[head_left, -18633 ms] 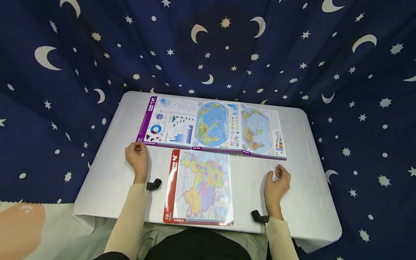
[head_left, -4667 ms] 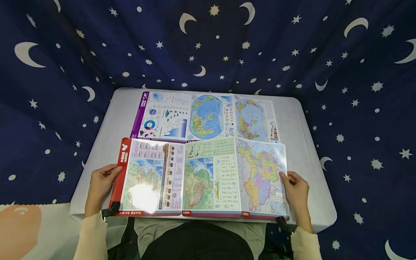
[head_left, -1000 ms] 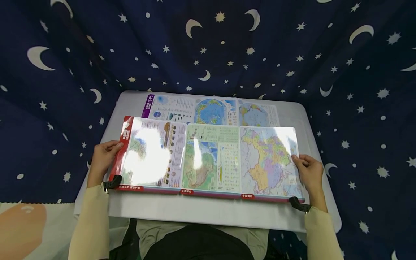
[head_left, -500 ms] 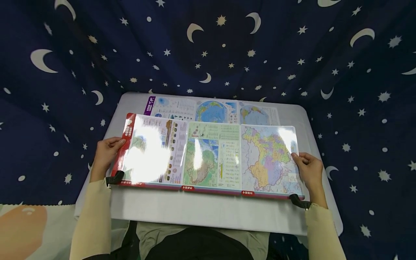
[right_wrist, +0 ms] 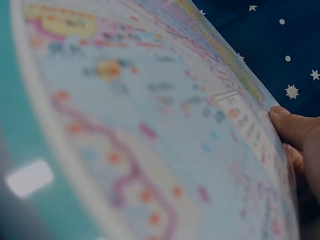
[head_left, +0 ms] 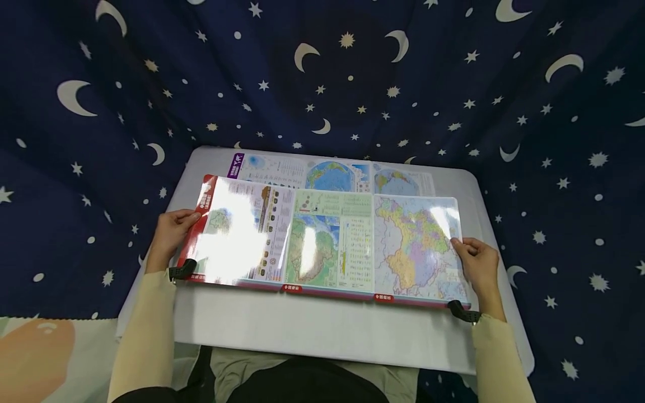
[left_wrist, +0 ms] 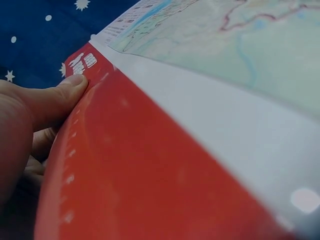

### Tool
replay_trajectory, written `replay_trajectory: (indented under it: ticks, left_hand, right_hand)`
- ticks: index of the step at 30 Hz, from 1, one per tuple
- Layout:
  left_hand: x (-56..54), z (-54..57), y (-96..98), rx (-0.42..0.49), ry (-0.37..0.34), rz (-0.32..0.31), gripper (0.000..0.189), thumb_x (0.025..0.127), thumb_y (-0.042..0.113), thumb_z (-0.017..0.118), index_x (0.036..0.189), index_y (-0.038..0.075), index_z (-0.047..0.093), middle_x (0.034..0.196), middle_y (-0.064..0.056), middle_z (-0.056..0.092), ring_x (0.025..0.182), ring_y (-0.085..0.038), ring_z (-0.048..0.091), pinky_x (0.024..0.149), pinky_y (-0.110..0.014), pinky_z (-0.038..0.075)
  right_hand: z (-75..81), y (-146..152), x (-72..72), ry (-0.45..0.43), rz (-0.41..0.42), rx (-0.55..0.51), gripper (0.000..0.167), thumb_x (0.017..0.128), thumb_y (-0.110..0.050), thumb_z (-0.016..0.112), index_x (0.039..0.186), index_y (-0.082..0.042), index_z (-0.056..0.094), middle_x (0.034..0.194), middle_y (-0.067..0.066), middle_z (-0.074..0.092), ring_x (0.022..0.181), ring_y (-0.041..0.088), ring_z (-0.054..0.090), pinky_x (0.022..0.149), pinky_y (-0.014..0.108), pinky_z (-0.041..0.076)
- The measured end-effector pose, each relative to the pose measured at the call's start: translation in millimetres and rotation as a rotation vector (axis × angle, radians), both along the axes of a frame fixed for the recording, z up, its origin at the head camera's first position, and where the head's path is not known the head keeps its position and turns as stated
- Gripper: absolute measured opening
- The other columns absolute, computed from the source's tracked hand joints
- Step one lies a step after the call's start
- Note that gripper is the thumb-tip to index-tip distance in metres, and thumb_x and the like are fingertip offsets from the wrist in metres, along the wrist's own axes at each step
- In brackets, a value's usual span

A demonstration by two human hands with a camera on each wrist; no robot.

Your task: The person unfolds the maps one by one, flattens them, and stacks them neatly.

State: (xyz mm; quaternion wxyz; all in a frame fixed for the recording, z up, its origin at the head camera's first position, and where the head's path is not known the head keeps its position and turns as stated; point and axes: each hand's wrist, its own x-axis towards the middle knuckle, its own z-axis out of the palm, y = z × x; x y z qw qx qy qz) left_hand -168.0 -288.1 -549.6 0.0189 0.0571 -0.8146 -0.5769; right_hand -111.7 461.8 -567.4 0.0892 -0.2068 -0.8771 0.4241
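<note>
An unfolded three-panel map with a red strip down its left end spans the space between my hands. My left hand pinches the red end, its thumb lying on top in the left wrist view and the other fingers underneath. At the opposite end my right hand pinches the edge, thumb on the printed face. Strong glare whitens much of the left panel. Behind it lies a second fold-out map with a purple strip, its nearer part hidden by the red-ended one.
A white cloth covers the table, which shows in front of the maps and along both sides. A dark blue curtain with moons and stars hangs behind and beside it. Each wrist wears a small black camera.
The red-ended map was folded on the table, with both hands off it. It was then spread near the front edge, and now stands farther back, covering more of the purple one.
</note>
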Motion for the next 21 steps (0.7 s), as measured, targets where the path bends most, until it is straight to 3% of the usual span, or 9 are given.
replay_trajectory:
  ticks: [6,12,16,21]
  left_hand:
    - [-12.0,-1.9,2.4,-0.028,-0.024,-0.025,0.039,0.102,0.014,0.071,0.124,-0.019,0.067,0.081,0.011,0.075,0.068,-0.004,0.07,0.057,-0.024,0.057]
    - [-30.9,-18.9,-1.2,0.008,-0.016,-0.014,0.04,0.102,0.013,0.071,0.124,-0.019,0.066,0.077,0.018,0.073,0.066,-0.002,0.07,0.056,-0.022,0.056]
    - [-41.1,-32.5,-5.7,-0.021,-0.015,0.015,0.042,0.102,0.02,0.072,0.124,-0.015,0.069,0.075,0.021,0.071,0.064,0.001,0.067,0.056,-0.02,0.055]
    - [-48.2,-36.2,-5.2,-0.043,-0.014,0.014,0.044,0.102,0.025,0.073,0.124,-0.013,0.07,0.077,0.017,0.072,0.065,0.001,0.067,0.056,-0.02,0.056]
  right_hand:
    - [-4.3,1.5,-1.1,0.001,-0.008,-0.008,0.058,0.097,-0.051,0.073,0.12,0.003,0.072,0.07,-0.027,0.061,0.059,0.001,0.054,0.053,0.019,0.044]
    - [-2.3,4.0,-10.9,0.026,-0.007,-0.018,0.056,0.097,-0.049,0.074,0.118,0.004,0.072,0.068,-0.032,0.06,0.057,-0.002,0.055,0.051,0.017,0.044]
    - [-1.1,5.2,-16.2,0.013,0.001,-0.026,0.058,0.098,-0.049,0.073,0.12,0.004,0.071,0.068,-0.031,0.061,0.056,-0.001,0.057,0.05,0.018,0.046]
    - [-3.6,7.0,-23.6,-0.001,0.0,-0.03,0.059,0.098,-0.049,0.072,0.122,0.005,0.071,0.069,-0.029,0.061,0.058,0.0,0.059,0.051,0.018,0.046]
